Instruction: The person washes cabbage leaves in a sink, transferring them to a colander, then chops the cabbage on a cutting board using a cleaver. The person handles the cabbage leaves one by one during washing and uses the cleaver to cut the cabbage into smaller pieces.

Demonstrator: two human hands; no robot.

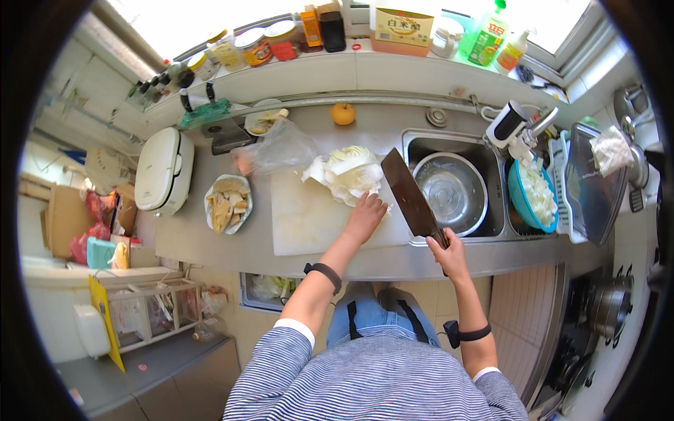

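In my right hand is the handle of a cleaver. Its broad dark blade points up and to the left, raised over the gap between the cutting board and the sink. My left hand lies palm down over the white cutting board, fingers slightly apart. Its fingertips touch the near edge of a pile of napa cabbage leaves; what is under them is hidden. Small pale scraps lie beside those fingers on the board.
Right of the board, a metal basin sits in the sink. Beyond it, a teal colander holds cut cabbage. Left are a bowl of tan food pieces, a plastic bag and a knife block. A yellow round fruit sits behind.
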